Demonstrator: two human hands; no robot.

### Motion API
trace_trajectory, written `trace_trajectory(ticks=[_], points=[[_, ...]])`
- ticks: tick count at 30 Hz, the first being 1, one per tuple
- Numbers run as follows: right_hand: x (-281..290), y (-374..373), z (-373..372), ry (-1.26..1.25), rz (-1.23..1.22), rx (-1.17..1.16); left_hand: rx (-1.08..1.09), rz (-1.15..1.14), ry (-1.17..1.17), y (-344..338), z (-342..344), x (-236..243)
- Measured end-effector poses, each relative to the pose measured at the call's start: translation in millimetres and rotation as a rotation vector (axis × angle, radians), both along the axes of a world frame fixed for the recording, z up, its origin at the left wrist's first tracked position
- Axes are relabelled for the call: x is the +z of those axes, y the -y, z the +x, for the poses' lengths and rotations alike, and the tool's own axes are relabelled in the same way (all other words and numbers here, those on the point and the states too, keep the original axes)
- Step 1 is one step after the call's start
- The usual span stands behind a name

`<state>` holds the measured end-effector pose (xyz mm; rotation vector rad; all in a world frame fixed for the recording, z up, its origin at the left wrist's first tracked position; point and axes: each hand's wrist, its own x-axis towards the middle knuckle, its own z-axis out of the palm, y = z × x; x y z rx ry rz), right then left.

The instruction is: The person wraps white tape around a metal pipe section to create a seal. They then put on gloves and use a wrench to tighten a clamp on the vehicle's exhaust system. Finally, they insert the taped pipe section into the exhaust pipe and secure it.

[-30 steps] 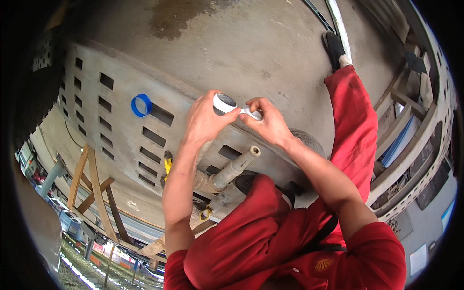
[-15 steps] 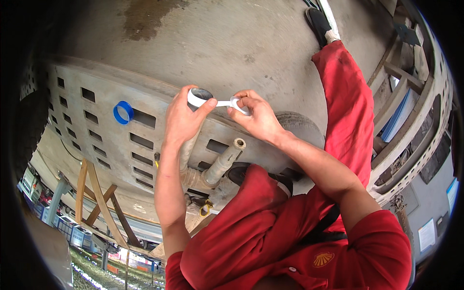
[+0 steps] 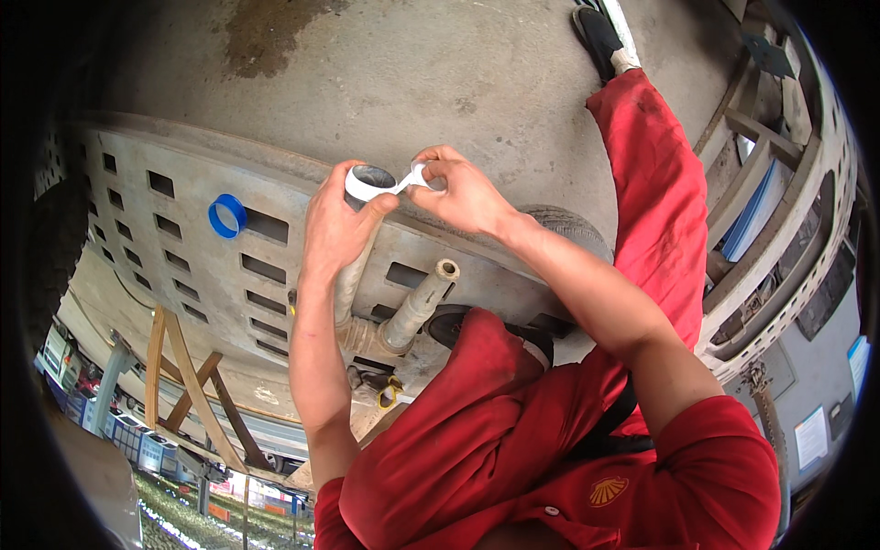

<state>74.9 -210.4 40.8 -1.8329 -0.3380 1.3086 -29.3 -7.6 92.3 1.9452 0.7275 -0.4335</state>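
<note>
Left hand [image 3: 335, 223] upright, grip closed round taped pipe end [image 3: 368, 192]; right hand [image 3: 463, 192] slanting left, pinching tape roll [image 3: 419, 172].

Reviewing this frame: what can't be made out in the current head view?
All in the head view:
- Part of the small white roll: hidden by the right hand.
- Whether the white-wrapped end joins the grey tube: the left hand covers that spot.
- Wall paper: print too small.
- Red shirt: cut off by the lower edge.
</note>
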Motion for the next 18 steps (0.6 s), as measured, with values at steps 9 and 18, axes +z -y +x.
trace_trajectory(ticks=[9,18], points=[[-31.4,-26.1,20.7,-0.026,0.19,0.217,0.019,0.114,-0.085,9.0,12.9,9.0],[-36.7,-39.9,34.9,0.029,0.175,0.43,-0.003,0.164,-0.061,8.9,14.1,11.5]])
